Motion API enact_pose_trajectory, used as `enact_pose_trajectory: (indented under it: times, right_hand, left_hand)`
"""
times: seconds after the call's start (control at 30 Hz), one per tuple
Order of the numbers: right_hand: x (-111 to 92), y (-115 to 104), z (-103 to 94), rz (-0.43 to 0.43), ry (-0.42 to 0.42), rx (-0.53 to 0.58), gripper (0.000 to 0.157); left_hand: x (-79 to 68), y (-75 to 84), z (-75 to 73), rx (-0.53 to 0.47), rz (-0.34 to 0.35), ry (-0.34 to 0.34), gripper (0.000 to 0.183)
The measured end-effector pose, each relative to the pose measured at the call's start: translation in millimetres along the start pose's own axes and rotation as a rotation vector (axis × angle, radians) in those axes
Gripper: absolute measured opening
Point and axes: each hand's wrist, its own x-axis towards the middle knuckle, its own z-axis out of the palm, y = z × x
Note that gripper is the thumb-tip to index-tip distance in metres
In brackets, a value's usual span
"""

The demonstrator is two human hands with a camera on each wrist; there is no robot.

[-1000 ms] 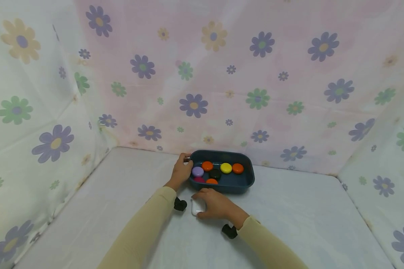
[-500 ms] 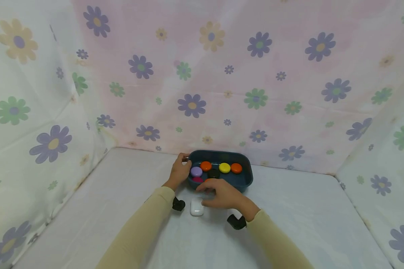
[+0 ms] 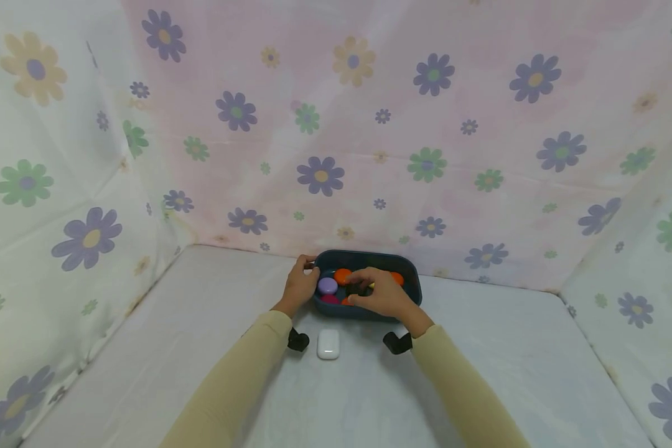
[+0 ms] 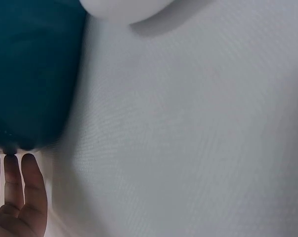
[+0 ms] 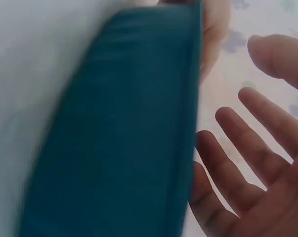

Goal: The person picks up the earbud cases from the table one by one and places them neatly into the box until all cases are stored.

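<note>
A dark teal bin (image 3: 386, 315) stands against the back wall. Inside lie several smooth, rounded discs, among them a purple disc (image 3: 327, 286), an orange-red disc (image 3: 343, 276) and a magenta disc (image 3: 330, 300); others are partly covered by my right hand. At the bin's left end my left hand (image 3: 299, 286) rests, its extended fingertips (image 4: 34, 168) touching the outer wall. My right hand (image 3: 385, 294) is over the bin with fingers spread and nothing visible between them. A glossy white rounded case (image 3: 328, 345) lies on the table in front of the bin.
White cloth covers the table (image 3: 515, 361). Flower-printed curtains (image 3: 369, 143) hang behind and at both sides. A black wrist mount (image 3: 298, 340) is on the left wrist, another black mount (image 3: 397, 343) on the right.
My right hand has let go of the white case and moved up and right, over the bin. The case stays on the table. My left hand has kept its place at the bin.
</note>
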Motion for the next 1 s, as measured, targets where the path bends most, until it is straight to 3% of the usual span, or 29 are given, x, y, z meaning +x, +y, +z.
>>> enact_pose_trajectory:
  times: [0.37, 1.0]
  right_hand:
    - [18.4, 22.4, 1.7, 0.158, -0.009, -0.054, 0.045]
    - [27.7, 47.8, 16.7, 0.275, 0.008, -0.098, 0.035]
  left_hand:
    - [-1.6, 1.0, 1.1, -0.009, 0.003, 0.013, 0.032]
    - [-2.7, 0.9, 0.9, -0.03, 0.013, 0.018, 0.034]
